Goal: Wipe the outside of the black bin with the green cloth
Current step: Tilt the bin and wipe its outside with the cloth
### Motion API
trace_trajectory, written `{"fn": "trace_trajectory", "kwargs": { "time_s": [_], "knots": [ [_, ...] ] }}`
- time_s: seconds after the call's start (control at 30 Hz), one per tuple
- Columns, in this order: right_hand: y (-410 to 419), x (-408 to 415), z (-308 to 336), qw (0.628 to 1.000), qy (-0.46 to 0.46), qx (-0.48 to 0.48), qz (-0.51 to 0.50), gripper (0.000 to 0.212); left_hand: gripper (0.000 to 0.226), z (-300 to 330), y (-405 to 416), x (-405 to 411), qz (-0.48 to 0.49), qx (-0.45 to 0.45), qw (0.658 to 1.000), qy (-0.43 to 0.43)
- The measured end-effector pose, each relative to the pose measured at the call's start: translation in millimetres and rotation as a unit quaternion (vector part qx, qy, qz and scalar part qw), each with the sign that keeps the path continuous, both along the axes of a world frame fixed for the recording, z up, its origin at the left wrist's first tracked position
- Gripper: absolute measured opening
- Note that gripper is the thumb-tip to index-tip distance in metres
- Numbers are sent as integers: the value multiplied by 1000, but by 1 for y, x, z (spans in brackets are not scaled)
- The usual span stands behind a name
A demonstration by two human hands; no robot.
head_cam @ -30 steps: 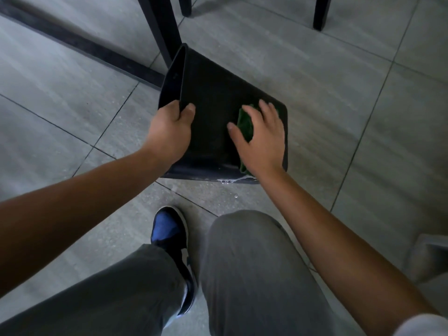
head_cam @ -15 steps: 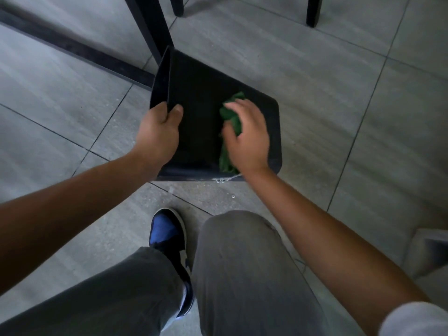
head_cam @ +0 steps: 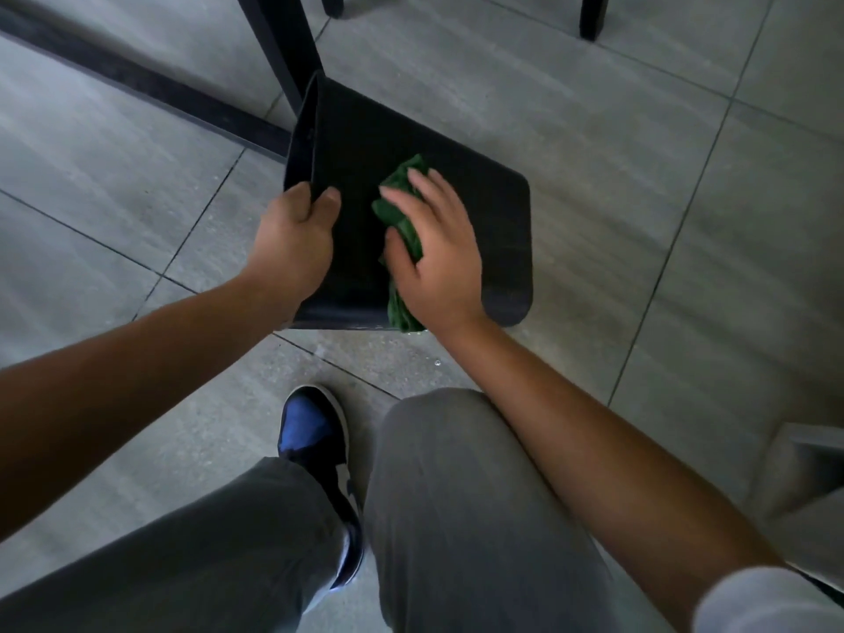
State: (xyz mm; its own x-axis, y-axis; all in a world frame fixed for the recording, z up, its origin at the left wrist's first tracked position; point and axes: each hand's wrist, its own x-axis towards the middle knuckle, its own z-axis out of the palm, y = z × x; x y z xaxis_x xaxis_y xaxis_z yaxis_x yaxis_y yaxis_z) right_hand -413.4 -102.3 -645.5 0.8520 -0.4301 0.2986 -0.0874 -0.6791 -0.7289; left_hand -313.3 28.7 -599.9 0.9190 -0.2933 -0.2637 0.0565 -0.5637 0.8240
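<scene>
The black bin point(head_cam: 488, 207) lies tipped on the grey tiled floor, one flat side facing up. My left hand point(head_cam: 292, 249) grips the bin's left edge, thumb on the upper face and fingers curled round the rim. The green cloth point(head_cam: 402, 221) is bunched on the upper face. My right hand point(head_cam: 434, 253) presses down on it with the fingers spread and nearly straight; part of the cloth hangs over the bin's near edge under my wrist.
Black furniture legs point(head_cam: 278, 52) stand just behind the bin, another leg point(head_cam: 593, 16) at the back right. A dark floor strip point(head_cam: 137, 84) runs across the upper left. My knees and a blue shoe point(head_cam: 315, 431) are below. A grey object point(head_cam: 808, 477) sits at the right edge.
My right hand has slid the cloth leftward over the bin's upper face, from near its right edge toward the middle. The left hand keeps its grip on the left edge.
</scene>
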Motion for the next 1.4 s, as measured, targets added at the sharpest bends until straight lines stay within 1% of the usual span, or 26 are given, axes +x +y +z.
{"fn": "trace_trajectory", "kwargs": {
  "time_s": [0.07,0.13,0.23,0.3,0.33,0.37,0.43,0.5,0.53,0.6,0.67,0.73,0.77,0.83,0.9,0.93,0.97,1.0,1.03,1.1,1.13,1.2,1.23,1.27,1.3,1.4],
  "knots": [
    [-23,-1,-14,996,50,26,-66,38,24,-2,13,2,2,28,999,15],
    [-59,-3,-26,985,129,23,-116,39,30,-2,20,1,2,32,999,33],
    [-106,-1,-35,964,226,26,-137,40,30,1,18,3,-6,32,999,22],
    [-118,-1,-32,952,258,34,-160,39,27,2,16,4,-8,33,999,16],
    [-117,-1,-26,953,248,34,-171,39,27,1,16,5,-7,32,999,19],
    [-111,0,-18,959,216,35,-180,39,26,0,17,5,-6,28,999,25],
    [-84,4,4,979,111,52,-161,40,26,-4,17,4,4,19,999,30],
    [-47,10,24,994,8,74,-83,38,25,-5,14,4,9,19,1000,17],
    [-28,12,31,995,-26,87,-42,34,25,-4,11,4,10,19,1000,5],
    [1,12,39,993,-60,98,11,27,26,-3,9,6,14,15,1000,-6],
    [11,5,34,996,-46,68,32,27,29,-1,13,8,11,17,1000,-2],
    [4,-10,15,999,17,-1,32,33,31,0,19,10,-2,32,999,3],
    [-9,-16,4,998,56,-25,13,35,30,0,21,11,-5,37,999,7],
    [-47,-20,-18,988,136,-17,-76,31,27,-1,24,8,-2,40,999,8],
    [-94,-18,-30,961,215,27,-172,24,25,0,20,3,-6,31,999,12],
    [-111,-17,-32,949,239,52,-201,21,24,0,16,1,-12,23,1000,17],
    [-118,-16,-32,944,244,67,-211,19,23,2,12,1,-18,19,999,21],
    [-112,-14,-28,949,234,66,-201,18,23,4,8,2,-23,18,999,22],
    [-94,-13,-22,961,207,49,-175,19,23,6,4,4,-28,18,999,20],
    [-43,-13,-10,989,109,7,-100,23,24,8,0,8,-33,16,999,13],
    [-21,-14,-5,996,58,1,-61,25,26,8,-1,9,-33,16,999,10],
    [-6,-15,-5,1000,-11,1,-10,29,29,7,-2,10,-29,18,999,12],
    [-13,-14,-10,1000,-24,10,-12,29,30,5,-1,11,-28,21,999,14],
    [-25,-13,-17,999,-14,24,-38,29,31,5,1,11,-28,26,999,17],
    [-40,-14,-24,996,14,38,-79,29,31,4,2,11,-30,28,999,18],
    [-91,-14,-47,972,131,54,-188,28,27,3,6,10,-29,27,999,14]
  ]
}}
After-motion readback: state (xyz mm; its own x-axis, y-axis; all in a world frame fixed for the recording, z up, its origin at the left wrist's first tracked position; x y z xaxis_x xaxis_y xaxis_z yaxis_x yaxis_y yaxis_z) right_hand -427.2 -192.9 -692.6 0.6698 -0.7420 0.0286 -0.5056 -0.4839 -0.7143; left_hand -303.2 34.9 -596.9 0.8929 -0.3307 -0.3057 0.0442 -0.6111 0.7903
